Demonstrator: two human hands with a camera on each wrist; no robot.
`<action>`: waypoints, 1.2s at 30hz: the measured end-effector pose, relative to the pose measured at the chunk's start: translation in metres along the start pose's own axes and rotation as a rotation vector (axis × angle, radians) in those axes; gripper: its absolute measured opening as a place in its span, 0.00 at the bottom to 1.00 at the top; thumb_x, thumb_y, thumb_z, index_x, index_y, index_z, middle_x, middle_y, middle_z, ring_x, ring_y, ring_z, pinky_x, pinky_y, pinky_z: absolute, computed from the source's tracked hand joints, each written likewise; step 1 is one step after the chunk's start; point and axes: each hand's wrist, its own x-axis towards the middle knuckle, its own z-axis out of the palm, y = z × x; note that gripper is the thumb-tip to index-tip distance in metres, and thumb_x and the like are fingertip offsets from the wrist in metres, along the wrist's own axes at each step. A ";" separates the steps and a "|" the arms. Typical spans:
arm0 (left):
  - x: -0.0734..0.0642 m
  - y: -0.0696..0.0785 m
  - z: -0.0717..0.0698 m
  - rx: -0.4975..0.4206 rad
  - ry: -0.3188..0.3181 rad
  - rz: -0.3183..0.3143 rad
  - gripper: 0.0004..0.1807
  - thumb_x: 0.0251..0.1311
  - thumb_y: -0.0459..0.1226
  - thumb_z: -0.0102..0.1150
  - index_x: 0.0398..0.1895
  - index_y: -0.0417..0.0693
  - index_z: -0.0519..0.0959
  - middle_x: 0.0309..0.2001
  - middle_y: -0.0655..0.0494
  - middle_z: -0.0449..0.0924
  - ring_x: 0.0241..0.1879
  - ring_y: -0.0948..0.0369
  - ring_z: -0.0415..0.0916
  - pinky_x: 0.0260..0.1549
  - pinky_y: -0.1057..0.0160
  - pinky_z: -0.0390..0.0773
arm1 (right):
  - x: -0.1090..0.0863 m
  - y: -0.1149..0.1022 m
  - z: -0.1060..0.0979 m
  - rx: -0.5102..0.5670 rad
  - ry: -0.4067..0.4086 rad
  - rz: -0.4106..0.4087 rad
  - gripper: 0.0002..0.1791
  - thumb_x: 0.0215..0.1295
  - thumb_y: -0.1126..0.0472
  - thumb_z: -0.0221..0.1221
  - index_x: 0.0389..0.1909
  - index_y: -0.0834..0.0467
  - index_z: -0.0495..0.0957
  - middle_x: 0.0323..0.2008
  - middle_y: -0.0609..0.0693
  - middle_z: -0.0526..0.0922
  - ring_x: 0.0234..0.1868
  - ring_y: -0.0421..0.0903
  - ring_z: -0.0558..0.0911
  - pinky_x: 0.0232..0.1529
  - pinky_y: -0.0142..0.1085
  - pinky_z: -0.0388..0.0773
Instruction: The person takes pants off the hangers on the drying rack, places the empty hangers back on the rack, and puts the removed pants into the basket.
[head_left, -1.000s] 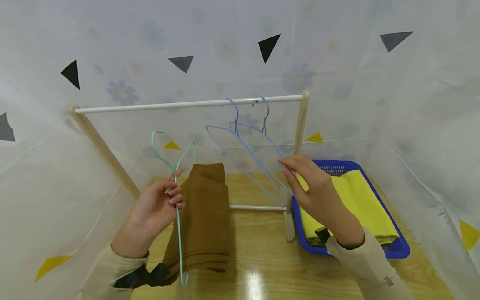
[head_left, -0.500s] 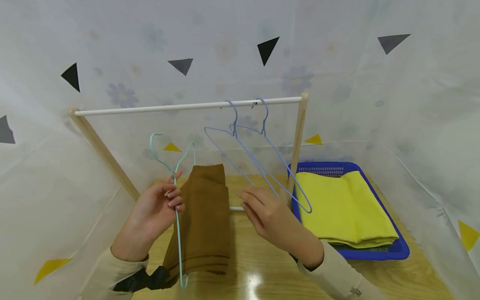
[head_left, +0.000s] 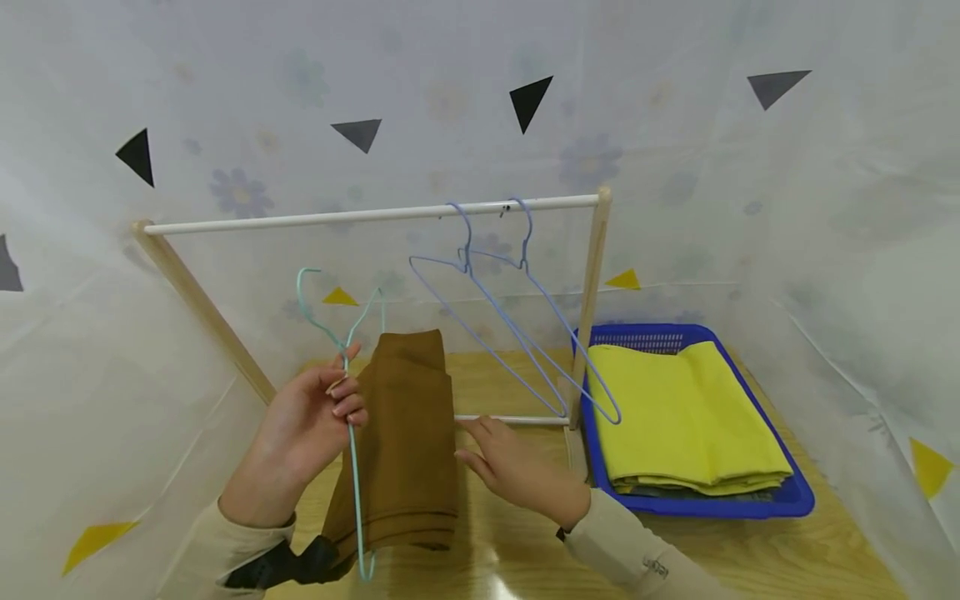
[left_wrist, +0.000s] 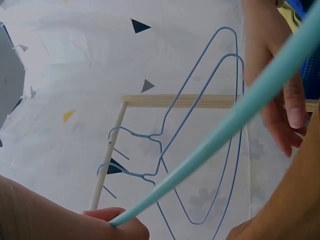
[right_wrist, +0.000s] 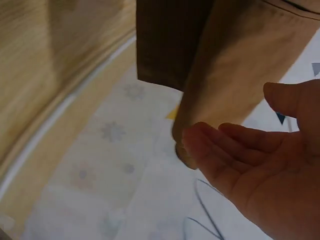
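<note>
In the head view my left hand (head_left: 307, 429) grips a mint-green clothes hanger (head_left: 356, 492) just below its hook. Folded brown trousers (head_left: 412, 417) hang over this hanger, and the hanger is held above the table, in front of the rack. My right hand (head_left: 525, 475) is at the right edge of the trousers, its fingers extended and the thumb apart. The right wrist view shows its fingertips overlapping the edge of the brown cloth (right_wrist: 235, 65); whether they touch it, I cannot tell. Across the left wrist view runs the hanger's mint-green wire (left_wrist: 210, 150), large and close.
Behind the hands stands a rack with a white rail (head_left: 330, 218) and wooden posts. Two blue hangers (head_left: 487, 292) hang on its right part. To the right, a blue basket (head_left: 798, 500) holds folded yellow cloth (head_left: 690, 417). Everything stands on a wooden table (head_left: 510, 533).
My right hand has moved left and down, from the blue hangers to the right edge of the trousers. The left hand keeps its grip on the mint-green hanger, nearly in place.
</note>
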 end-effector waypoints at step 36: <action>-0.001 -0.008 -0.014 0.022 -0.062 0.069 0.14 0.73 0.47 0.41 0.48 0.52 0.76 0.19 0.63 0.64 0.17 0.69 0.43 0.15 0.75 0.54 | 0.034 -0.002 0.069 1.787 0.075 0.512 0.10 0.73 0.60 0.51 0.50 0.59 0.75 0.42 0.46 0.83 0.44 0.41 0.82 0.49 0.37 0.77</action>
